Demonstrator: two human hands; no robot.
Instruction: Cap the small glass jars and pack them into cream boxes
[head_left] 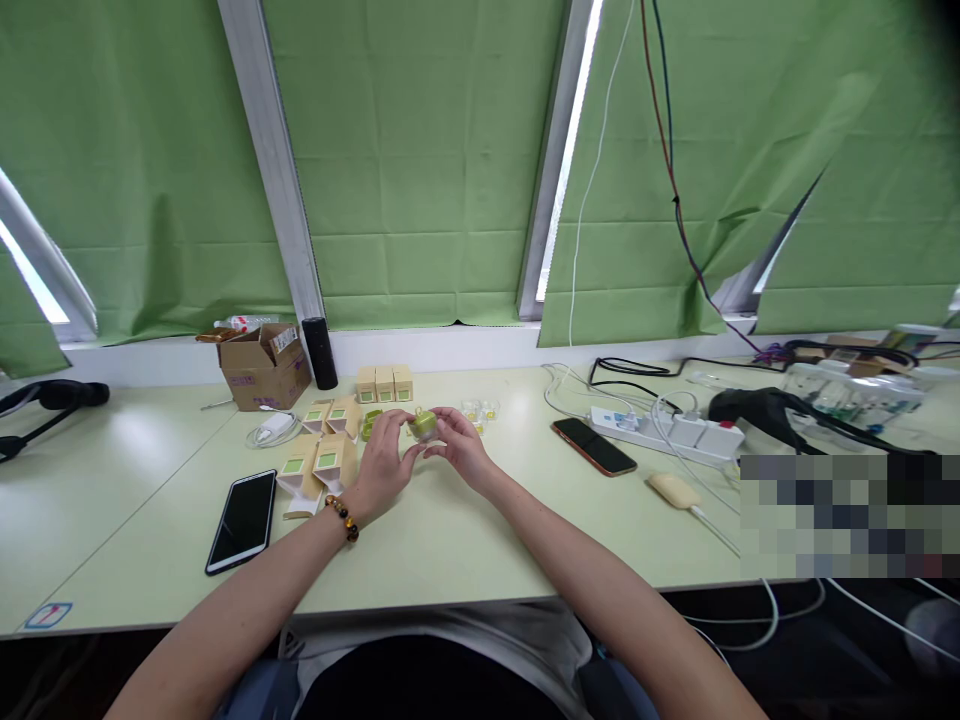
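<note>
Between my two hands, above the table, is a small clear jar with a green lid [424, 425]. My left hand [384, 458] grips it from the left, and the fingers of my right hand [463, 450] close on its right side. Left of my left hand stand several small open cardboard boxes [328, 462] with green squares on them. Green round pieces [369, 424], partly hidden by my left hand, lie behind it. Small clear cups with yellow in them [480, 411] sit just beyond my right hand. Three closed small boxes [385, 384] stand in a row farther back.
A phone [242, 520] lies at left, another phone [594, 446] at right. A power strip [664, 432] with cables and a cream adapter [673, 490] are farther right. At the back left are a cardboard carton [264, 368], black cylinder [320, 353] and white charger [275, 428].
</note>
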